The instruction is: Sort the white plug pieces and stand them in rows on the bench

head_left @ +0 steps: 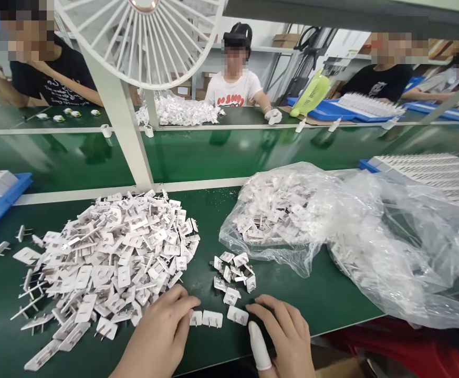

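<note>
My left hand (164,325) rests low in the middle, its fingers curled, thumb and index finger at a small white plug plate with metal pins (196,318) that is partly hidden by the thumb. Beside that lies another plug plate (212,319), pins toward me. My right hand (282,333) has thumb and index finger apart, a white finger cot (259,346) on the thumb. Its index fingertip touches the edge of a third plug plate (238,315). Just beyond both hands sits a small cluster of plug pieces (233,273).
A large heap of plug plates (123,252) covers the left of the green table (198,362). A clear plastic bag (292,210) of similar pieces lies at right. Blue trays (1,205) stand at both sides. A white fan (146,42) hangs ahead; several people sit across the bench.
</note>
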Demonstrator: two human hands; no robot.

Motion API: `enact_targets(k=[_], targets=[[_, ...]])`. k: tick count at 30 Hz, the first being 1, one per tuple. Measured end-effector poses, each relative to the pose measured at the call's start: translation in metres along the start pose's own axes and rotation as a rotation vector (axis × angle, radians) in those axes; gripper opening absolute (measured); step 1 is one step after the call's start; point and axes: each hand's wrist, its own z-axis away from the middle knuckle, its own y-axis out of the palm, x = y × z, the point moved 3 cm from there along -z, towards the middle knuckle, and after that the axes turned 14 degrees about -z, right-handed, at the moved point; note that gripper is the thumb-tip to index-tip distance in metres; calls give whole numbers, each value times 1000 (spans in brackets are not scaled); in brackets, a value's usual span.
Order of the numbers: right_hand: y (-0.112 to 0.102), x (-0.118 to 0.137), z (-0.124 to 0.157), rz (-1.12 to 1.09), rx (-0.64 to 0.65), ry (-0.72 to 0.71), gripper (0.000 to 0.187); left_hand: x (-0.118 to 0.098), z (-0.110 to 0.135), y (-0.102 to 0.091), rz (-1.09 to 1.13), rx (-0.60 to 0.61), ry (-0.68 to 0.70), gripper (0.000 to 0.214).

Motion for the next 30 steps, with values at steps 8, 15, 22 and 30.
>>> enact_targets(k=[8,15,22,30], targets=[[8,15,-1,-96,2,-29,21,-3,0,-1,-45,3,35,41],[7,9,-9,-96,-72,22,25,-4,3,-4,-56,-68,27,41],[14,14,-36,-58,-94,3,17,-28,-18,-13,-228,-162,217,28],[-6,10,-25,-139,-125,1,15,-34,-35,-15,-199,-178,160,21]])
